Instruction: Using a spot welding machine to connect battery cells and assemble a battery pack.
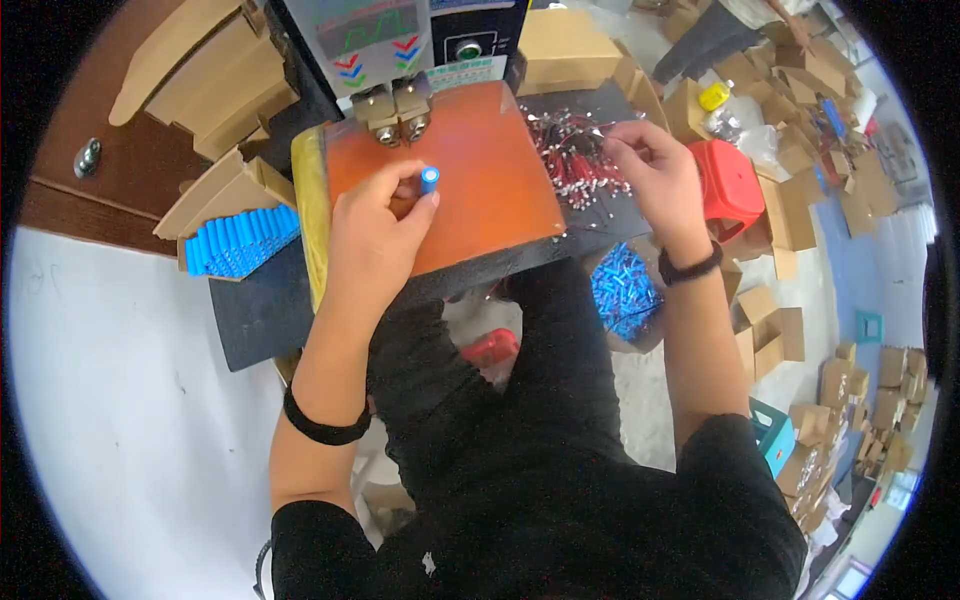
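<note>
My left hand [385, 225] is closed on a blue cylindrical battery cell [429, 180], its pale round end turned up, over an orange board [480, 170]. Just beyond it are the paired metal electrode holders [393, 112] of a bench machine that looks like a spot welder. Off to the right, my right hand [655, 175] is pinched on a thin wire lead [597, 131] with a whitish end. Beneath that hand lies a heap of red and black wire leads [580, 175] with white connectors, on the dark worktop.
At the left, an open carton [185, 250] holds rows of blue cells [240, 240]. A bag of loose blue cells [625, 290] sits below the worktop's right edge, near a red plastic stool [730, 185]. Cardboard boxes [770, 335] crowd the right; another person [712, 40] stands far back.
</note>
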The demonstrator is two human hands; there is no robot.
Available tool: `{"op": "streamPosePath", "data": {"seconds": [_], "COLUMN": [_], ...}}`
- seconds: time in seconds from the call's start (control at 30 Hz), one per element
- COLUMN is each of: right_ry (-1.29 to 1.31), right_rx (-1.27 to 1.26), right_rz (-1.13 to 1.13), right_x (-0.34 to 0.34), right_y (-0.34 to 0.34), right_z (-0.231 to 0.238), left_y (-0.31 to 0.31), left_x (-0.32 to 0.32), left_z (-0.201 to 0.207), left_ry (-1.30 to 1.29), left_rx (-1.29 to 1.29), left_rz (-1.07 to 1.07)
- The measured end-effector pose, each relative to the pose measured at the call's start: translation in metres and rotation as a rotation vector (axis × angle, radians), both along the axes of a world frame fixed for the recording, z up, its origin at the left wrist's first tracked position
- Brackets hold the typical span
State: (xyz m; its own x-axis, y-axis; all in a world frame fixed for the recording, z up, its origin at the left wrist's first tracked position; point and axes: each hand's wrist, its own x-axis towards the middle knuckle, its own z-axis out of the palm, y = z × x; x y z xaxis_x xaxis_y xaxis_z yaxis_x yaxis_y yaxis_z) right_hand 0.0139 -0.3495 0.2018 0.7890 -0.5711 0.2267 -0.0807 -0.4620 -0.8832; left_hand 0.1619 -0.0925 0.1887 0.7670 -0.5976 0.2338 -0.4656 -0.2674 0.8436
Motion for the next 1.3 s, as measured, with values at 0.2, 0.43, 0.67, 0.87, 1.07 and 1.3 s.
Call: {"op": "streamPosePath", "data": {"seconds": [0.2,0.43,0.67,0.87,1.07,1.3], "right_ry": [-0.09,-0.083,0.0,0.025,-0.057,0.003], "right_rx": [0.234,0.292,0.155,0.184,0.3,0.272], "right_rz": [0.233,0.234,0.182,0.193,0.202,0.107], "right_x": [0.012,0.05,0.061,0.063,0.068,0.064], "right_y": [0.054,0.067,0.07,0.069,0.073,0.083], "right_z": [0.008,-0.005,-0.005,-0.009,-0.007,0.009], "left_y": [0.0,-0.002,-0.003,-0.001,-0.005,-0.004], "left_x": [0.007,0.017,0.018,0.021,0.018,0.021], "left_z": [0.003,0.003,0.005,0.0,0.009,-0.002], "left_ry": [0.048,0.088,-0.024,0.02,-0.066,-0.014], "left_rx": [-0.02,0.026,0.076,0.032,0.225,-0.006], "left_rz": [0.057,0.086,0.115,0.102,0.161,0.103]}}
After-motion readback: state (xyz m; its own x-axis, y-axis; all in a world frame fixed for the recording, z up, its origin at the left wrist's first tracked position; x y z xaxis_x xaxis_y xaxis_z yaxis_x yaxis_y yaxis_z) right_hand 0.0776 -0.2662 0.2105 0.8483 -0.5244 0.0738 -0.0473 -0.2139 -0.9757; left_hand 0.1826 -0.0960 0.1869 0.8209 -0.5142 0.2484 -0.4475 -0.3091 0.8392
